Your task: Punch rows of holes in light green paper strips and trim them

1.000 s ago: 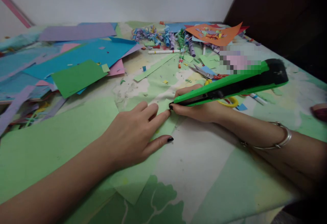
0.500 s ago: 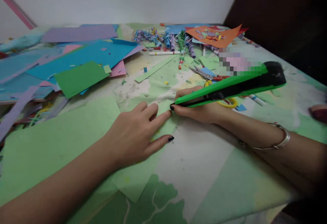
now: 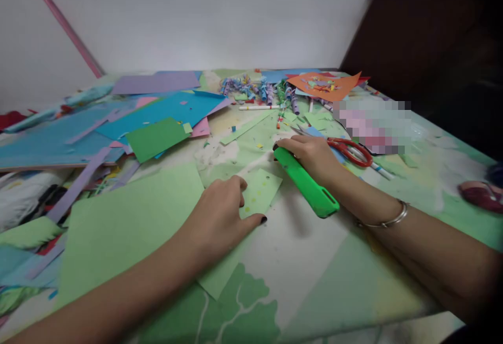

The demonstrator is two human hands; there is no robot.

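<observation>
Two bare hands work at the centre of the frame over a narrow pale green paper strip (image 3: 271,182) dotted with yellow-green marks. The left hand (image 3: 220,210) lies across the strip with fingers partly curled, grasping nothing; its weight presumably keeps the paper from sliding. Right of centre, the right hand (image 3: 316,158) is closed around a green cutter (image 3: 304,181), its rear end slanting toward the lower right, apparently clear of the strip so that the marked end remains visible. Whether its blade is extended cannot be told. A large pale green sheet (image 3: 129,213) extends left beneath the left forearm; red-handled scissors (image 3: 363,162) rest just beyond the right hand, probably within easy reach.
</observation>
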